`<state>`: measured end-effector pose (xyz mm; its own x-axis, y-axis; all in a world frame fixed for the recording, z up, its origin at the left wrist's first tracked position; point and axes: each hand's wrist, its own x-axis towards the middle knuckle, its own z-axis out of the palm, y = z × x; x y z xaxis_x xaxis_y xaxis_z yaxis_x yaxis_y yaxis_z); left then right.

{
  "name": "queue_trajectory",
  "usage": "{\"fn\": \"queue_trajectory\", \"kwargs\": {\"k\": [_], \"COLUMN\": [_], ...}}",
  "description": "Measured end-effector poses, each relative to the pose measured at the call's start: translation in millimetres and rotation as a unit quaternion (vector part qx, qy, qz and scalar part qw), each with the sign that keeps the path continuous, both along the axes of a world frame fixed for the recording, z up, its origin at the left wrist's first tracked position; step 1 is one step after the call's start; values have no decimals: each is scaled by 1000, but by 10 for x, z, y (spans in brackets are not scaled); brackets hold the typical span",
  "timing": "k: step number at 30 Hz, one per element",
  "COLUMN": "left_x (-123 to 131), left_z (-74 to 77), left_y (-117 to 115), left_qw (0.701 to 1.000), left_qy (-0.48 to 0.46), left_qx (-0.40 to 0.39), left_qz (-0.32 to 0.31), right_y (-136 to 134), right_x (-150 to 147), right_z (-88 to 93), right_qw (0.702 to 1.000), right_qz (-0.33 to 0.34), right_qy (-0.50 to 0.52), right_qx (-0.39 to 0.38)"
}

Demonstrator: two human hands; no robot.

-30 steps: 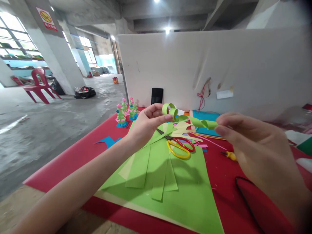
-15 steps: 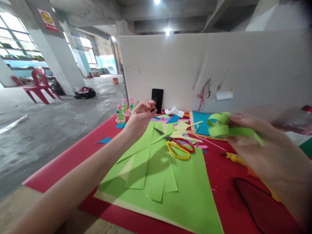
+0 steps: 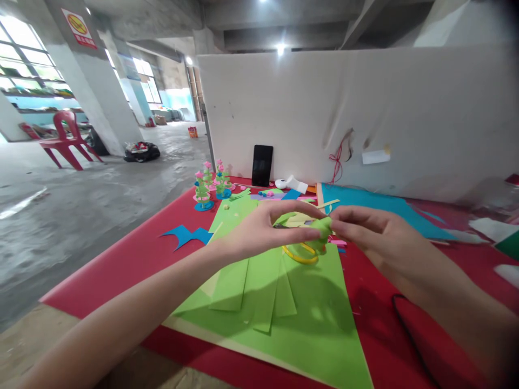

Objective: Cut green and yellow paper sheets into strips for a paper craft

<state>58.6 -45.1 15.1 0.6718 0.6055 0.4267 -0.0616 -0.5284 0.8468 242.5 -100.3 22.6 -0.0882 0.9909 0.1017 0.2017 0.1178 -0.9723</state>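
Both hands meet above the table's middle, pinching a small rolled green paper strip (image 3: 323,229). My left hand (image 3: 265,229) grips it from the left with thumb and fingers closed. My right hand (image 3: 367,231) grips it from the right, fingers pressed together. Below them lies a large green paper sheet (image 3: 312,319) with several cut green strips (image 3: 253,283) on it. The yellow handle of the scissors (image 3: 299,254) shows under the hands.
A red table (image 3: 117,265) carries blue paper (image 3: 377,205), a blue scrap (image 3: 187,235), small paper flower trees (image 3: 211,183), a black phone (image 3: 261,165) leaning on the white partition (image 3: 365,108), and a black cord (image 3: 409,329) at right. A red chair (image 3: 65,138) stands far left.
The hands parted with the right one keeping the curled strip, then came together again lower down. The strip is now bunched small between both hands.
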Motion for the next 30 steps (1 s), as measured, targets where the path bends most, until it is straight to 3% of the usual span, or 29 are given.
{"fn": "queue_trajectory", "kwargs": {"k": [5, 10, 13, 20, 30], "left_x": [9, 11, 3, -48, -203], "left_z": [-54, -87, -97, -109, -246], "left_y": [54, 95, 111, 209, 484], "left_qw": [999, 998, 996, 994, 982], "left_qy": [-5, -22, -16, -24, -4], "left_qx": [22, 62, 87, 90, 128], "left_qz": [32, 13, 28, 60, 138], "right_y": [9, 96, 164, 241, 240], "right_x": [-5, 68, 150, 343, 456], "right_z": [28, 63, 75, 161, 274], "right_qw": [998, 988, 981, 957, 928], "right_qz": [-31, -43, -34, -147, -200], "right_qy": [55, 142, 191, 249, 294], "right_qx": [-10, -42, -13, 16, 108]}}
